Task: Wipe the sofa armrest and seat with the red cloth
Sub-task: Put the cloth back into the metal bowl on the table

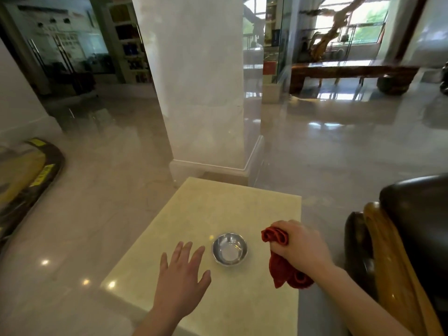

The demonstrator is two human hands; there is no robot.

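My right hand [300,246] is closed around the red cloth [283,267], which is bunched up and hangs down over the right side of a cream stone table [218,204]. My left hand [181,275] hovers flat over the table with its fingers spread, holding nothing, just left of a small steel bowl [229,249]. The dark leather sofa armrest [417,207] with its golden wooden trim [392,258] is at the right edge, about a hand's width right of the cloth. The sofa seat is out of view.
A wide white marble pillar [201,81] rises just behind the table. Glossy tiled floor [339,146] surrounds it. A yellow and black object [26,175] lies at the left. A long wooden bench [351,71] stands at the far back right.
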